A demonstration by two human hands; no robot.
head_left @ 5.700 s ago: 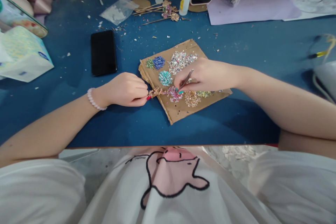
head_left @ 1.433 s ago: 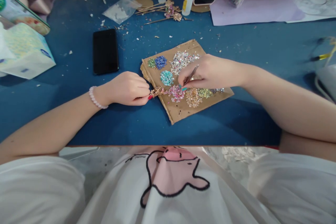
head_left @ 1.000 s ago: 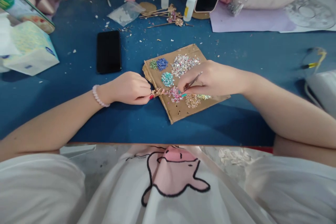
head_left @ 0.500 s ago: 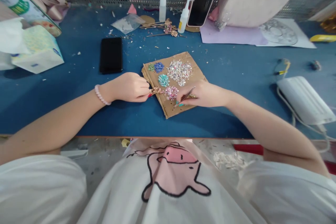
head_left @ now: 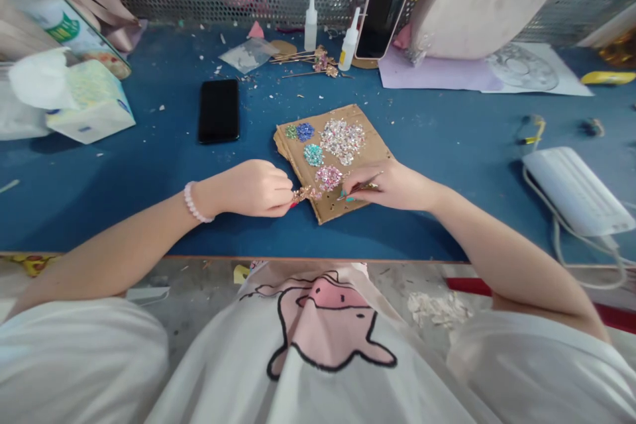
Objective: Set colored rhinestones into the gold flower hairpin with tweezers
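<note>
My left hand (head_left: 263, 189) is closed on a gold and pink ornament (head_left: 307, 194), which it holds at the left edge of a cardboard piece (head_left: 370, 122). Over the cardboard's lower right, my right hand (head_left: 390, 185) pinches metal tweezers (head_left: 368, 185) that point down to the left. Small piles of rhinestones lie on the cardboard: silvery (head_left: 342, 139), pink (head_left: 328, 177), turquoise (head_left: 313, 155), blue (head_left: 305, 131) and green (head_left: 291, 132). The tweezers' tips are too small to show whether they grip anything.
A black phone (head_left: 218, 110) lies left of the cardboard. Behind are glue bottles (head_left: 348, 46), gold hairpins (head_left: 320, 63) and an upright phone (head_left: 387, 6). A tissue box (head_left: 92, 103) stands on the left, a white power bank (head_left: 579, 189) with a cable on the right.
My left hand has moved slightly down and right with the ornament. The tweezers in my right hand have tilted flatter. The whole view has shifted a little.
</note>
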